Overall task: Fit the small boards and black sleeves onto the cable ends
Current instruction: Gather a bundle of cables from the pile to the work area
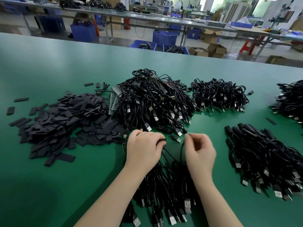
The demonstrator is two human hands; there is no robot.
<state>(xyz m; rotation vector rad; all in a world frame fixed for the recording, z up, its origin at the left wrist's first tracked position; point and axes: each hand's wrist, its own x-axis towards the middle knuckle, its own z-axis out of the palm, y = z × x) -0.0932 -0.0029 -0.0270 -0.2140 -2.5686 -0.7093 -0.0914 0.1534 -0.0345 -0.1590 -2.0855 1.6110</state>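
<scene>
My left hand (144, 149) is closed around a small dark board (164, 141) with thin black cables trailing from it. My right hand (200, 153) pinches the end of a black cable (182, 149) between thumb and forefinger, just right of the board. A heap of flat black sleeves (65, 122) lies to the left. A big tangle of black USB cables (154, 104) sits behind my hands, with strips of small boards (113, 102) at its left edge. A bundle of cables (165, 190) runs under and between my forearms.
The green table (49, 185) holds more cable piles at the back right (219, 95), the far right (288, 99) and the near right (265, 159). Loose sleeves (10, 110) are scattered far left. Blue bins and benches stand beyond the table's far edge.
</scene>
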